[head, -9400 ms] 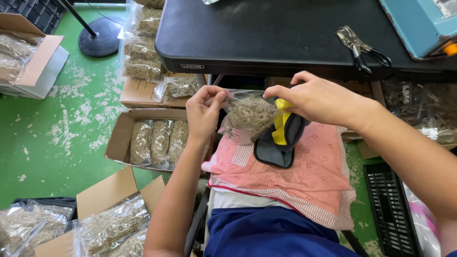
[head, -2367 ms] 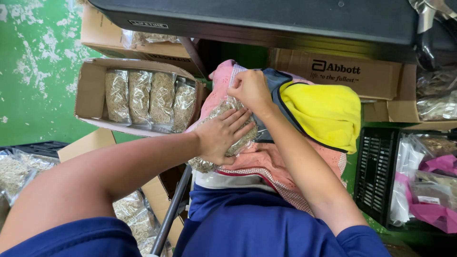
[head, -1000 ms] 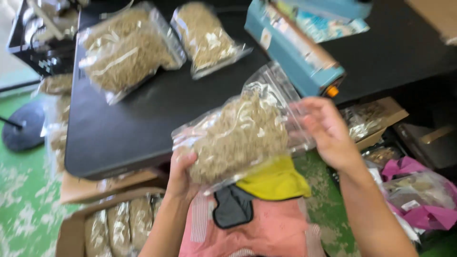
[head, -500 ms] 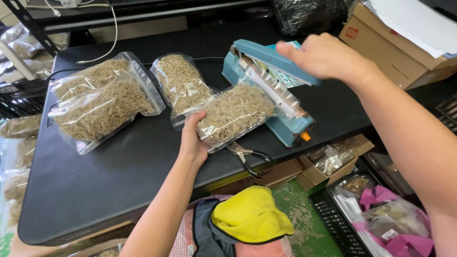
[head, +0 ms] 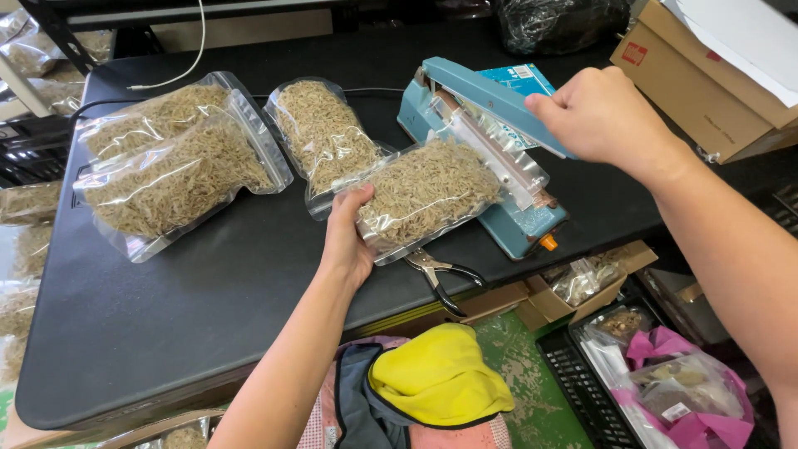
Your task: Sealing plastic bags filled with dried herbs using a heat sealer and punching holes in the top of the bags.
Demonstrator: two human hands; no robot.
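My left hand (head: 347, 235) grips the near end of a clear plastic bag of tan dried strands (head: 432, 189). The bag lies on the black table (head: 166, 316) with its open top laid across the jaw of a blue heat sealer (head: 490, 141). My right hand (head: 598, 112) is closed on the end of the sealer's raised blue arm. Black-handled pliers (head: 440, 274) lie just under the bag at the table's front edge.
Three more filled clear bags (head: 179, 162) lie on the table to the left, one of them (head: 324, 133) beside the sealer. Cardboard boxes (head: 715, 75) stand at the right. A yellow and pink cloth (head: 432, 382) covers my lap. A black crate with pink bags (head: 665, 382) sits on the floor.
The bag was filled on my lap, lifted up over the table, then laid into the sealer. In the last half second my right hand has settled on the sealer's arm.
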